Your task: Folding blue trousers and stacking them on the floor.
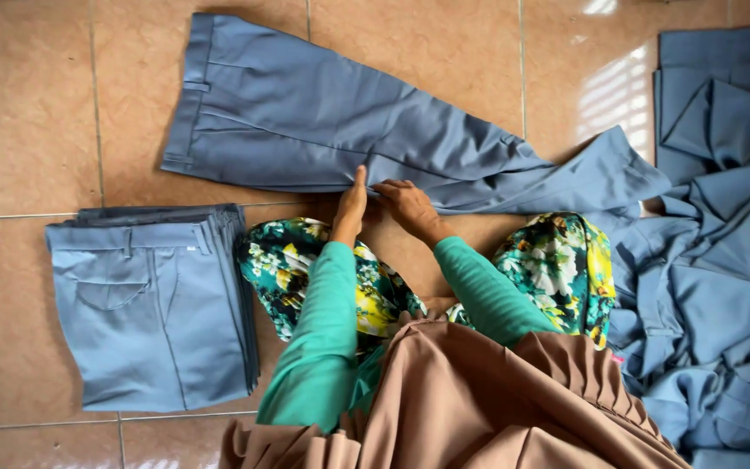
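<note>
Seated on a floor of glossy tan tiles [28, 104] with thin pale grout lines and window glare at top right. Spread flat across the tiles ahead: one pair of blue-grey trousers [305, 113], smooth woven cloth with a slight sheen, waistband and belt loops to the left, legs laid together and tapering rightward to a flared hem. Left hand [351, 204] set on edge at the near rim of the trousers, fingers straight and together, pressing the cloth, not curled round it. Right hand [405, 204] just beside it, palm down, fingers bent over the same rim; whether they pinch the cloth cannot be told. The two hands are near, almost touching. Sleeves are teal knit; knees covered in a floral print of green, yellow and white; a pleated tan-brown cloth falls in the lap. To the left, a folded stack [154, 308] of like trousers, squared, edges layered, a welt pocket showing on top. To the right, a loose heap [713, 260] of the same cloth, rumpled and creased.
</note>
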